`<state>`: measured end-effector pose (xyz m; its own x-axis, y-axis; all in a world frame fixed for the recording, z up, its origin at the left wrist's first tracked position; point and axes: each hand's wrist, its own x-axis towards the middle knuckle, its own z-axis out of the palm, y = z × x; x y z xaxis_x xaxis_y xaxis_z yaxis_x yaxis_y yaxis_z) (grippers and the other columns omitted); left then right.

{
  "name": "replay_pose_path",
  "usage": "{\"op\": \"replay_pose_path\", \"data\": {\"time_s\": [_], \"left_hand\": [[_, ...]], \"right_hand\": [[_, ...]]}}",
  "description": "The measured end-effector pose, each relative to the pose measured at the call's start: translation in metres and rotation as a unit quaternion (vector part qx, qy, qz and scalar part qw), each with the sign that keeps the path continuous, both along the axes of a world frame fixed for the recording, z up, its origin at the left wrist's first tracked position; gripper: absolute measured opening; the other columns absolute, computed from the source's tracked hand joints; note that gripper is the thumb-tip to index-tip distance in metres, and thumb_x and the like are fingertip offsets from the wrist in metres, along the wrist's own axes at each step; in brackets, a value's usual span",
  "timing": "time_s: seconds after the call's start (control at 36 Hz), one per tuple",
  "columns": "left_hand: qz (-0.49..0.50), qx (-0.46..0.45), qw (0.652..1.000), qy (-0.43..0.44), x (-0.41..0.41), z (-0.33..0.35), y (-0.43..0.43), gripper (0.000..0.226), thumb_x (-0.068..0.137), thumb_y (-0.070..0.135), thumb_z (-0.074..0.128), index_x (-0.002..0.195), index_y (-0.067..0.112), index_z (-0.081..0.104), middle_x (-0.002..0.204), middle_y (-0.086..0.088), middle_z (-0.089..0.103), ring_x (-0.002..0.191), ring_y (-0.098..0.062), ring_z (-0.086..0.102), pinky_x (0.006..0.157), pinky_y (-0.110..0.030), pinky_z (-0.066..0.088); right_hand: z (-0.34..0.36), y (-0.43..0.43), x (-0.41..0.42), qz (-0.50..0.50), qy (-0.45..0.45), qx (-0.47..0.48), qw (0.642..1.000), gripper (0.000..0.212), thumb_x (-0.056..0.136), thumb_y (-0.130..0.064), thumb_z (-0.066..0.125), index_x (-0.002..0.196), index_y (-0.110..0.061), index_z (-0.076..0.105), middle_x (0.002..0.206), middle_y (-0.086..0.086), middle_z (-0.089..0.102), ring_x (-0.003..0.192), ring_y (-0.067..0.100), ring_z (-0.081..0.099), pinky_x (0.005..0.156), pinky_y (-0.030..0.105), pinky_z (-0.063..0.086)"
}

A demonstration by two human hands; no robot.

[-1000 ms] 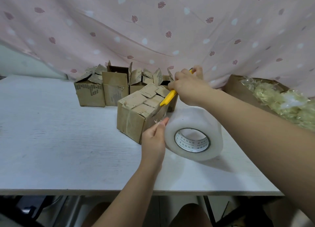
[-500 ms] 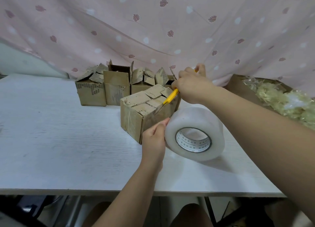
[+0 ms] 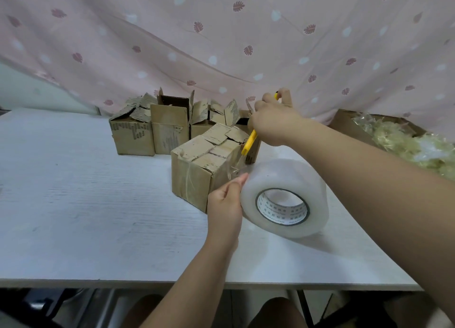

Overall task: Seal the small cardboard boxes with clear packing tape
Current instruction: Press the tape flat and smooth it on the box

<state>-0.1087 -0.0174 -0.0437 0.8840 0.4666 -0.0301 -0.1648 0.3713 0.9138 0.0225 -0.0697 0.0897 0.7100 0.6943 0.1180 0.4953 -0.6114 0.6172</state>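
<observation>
On the bench [image 3: 86, 204], the right hand [image 3: 270, 123] grips a yellow cutter [image 3: 249, 143] at the near box's [image 3: 206, 165] right top edge. The left hand [image 3: 225, 204] seems to pinch clear tape [image 3: 235, 166] drawn from the roll [image 3: 295, 177]. A slip could nick that hand; slack tape could tear raggedly.

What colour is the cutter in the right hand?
Yellow. The cutter shows best in the head view, gripped by the right hand over the box.
</observation>
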Motion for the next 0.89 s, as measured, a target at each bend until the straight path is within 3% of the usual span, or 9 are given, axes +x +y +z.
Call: {"op": "replay_pose_path", "data": {"time_s": [0.11, 0.25, 0.47, 0.64, 0.75, 0.89], "left_hand": [[0.003, -0.016, 1.000, 0.010, 0.000, 0.002, 0.000, 0.024, 0.096, 0.021, 0.055, 0.095, 0.020, 0.078, 0.088, -0.003, 0.075, 0.085, -0.016, 0.068, 0.079, -0.034, 0.054], [0.003, -0.016, 1.000, 0.007, 0.000, 0.005, -0.001, 0.024, 0.096, 0.019, 0.055, 0.092, 0.018, 0.079, 0.091, -0.014, 0.073, 0.084, -0.018, 0.067, 0.083, -0.039, 0.054], [0.002, -0.001, 1.000, 0.005, 0.001, 0.001, 0.000, 0.023, 0.096, 0.022, 0.056, 0.090, 0.012, 0.077, 0.075, 0.001, 0.072, 0.075, -0.010, 0.066, 0.066, -0.023, 0.053], [0.015, 0.026, 1.000, 0.006, 0.000, -0.001, 0.001, 0.025, 0.097, 0.019, 0.054, 0.089, 0.012, 0.077, 0.069, 0.003, 0.068, 0.070, -0.008, 0.062, 0.062, -0.020, 0.049], [0.007, 0.025, 1.000, 0.006, 0.000, 0.001, 0.002, 0.025, 0.097, 0.018, 0.053, 0.099, 0.011, 0.076, 0.072, 0.002, 0.070, 0.072, -0.010, 0.063, 0.068, -0.028, 0.052], [0.000, 0.017, 1.000, -0.014, -0.003, 0.005, -0.001, 0.033, 0.099, 0.029, 0.052, 0.079, 0.028, 0.078, 0.078, -0.006, 0.073, 0.075, -0.015, 0.066, 0.074, -0.032, 0.055]], "right_hand": [[0.005, 0.000, 0.003, 0.015, 0.006, 0.011, 1.000, 0.037, 0.084, 0.006, 0.048, 0.104, -0.021, 0.063, 0.097, 0.004, 0.041, 0.114, 0.029, 0.036, 0.104, 0.052, 0.019], [0.013, 0.000, 0.003, 0.022, -0.034, 0.023, 0.999, 0.019, 0.086, -0.003, 0.051, 0.089, -0.021, 0.056, 0.094, 0.004, 0.041, 0.118, 0.031, 0.036, 0.106, 0.056, 0.016], [0.014, -0.001, 0.007, -0.051, -0.052, 0.017, 0.997, 0.017, 0.085, -0.004, 0.050, 0.089, -0.020, 0.049, 0.095, 0.004, 0.043, 0.123, 0.032, 0.033, 0.110, 0.054, 0.011], [0.012, -0.014, 0.012, -0.165, -0.040, 0.042, 0.985, 0.022, 0.081, 0.000, 0.050, 0.091, -0.017, 0.042, 0.112, 0.012, 0.050, 0.125, 0.032, 0.032, 0.109, 0.047, 0.015], [0.013, -0.019, 0.016, -0.172, 0.024, 0.072, 0.982, 0.022, 0.080, 0.004, 0.044, 0.073, -0.016, 0.038, 0.085, 0.006, 0.046, 0.107, 0.030, 0.034, 0.093, 0.046, 0.021], [0.024, -0.016, 0.011, -0.087, 0.093, 0.091, 0.988, 0.022, 0.084, 0.002, 0.041, 0.071, -0.016, 0.042, 0.077, 0.000, 0.044, 0.093, 0.026, 0.034, 0.080, 0.041, 0.018]]}}
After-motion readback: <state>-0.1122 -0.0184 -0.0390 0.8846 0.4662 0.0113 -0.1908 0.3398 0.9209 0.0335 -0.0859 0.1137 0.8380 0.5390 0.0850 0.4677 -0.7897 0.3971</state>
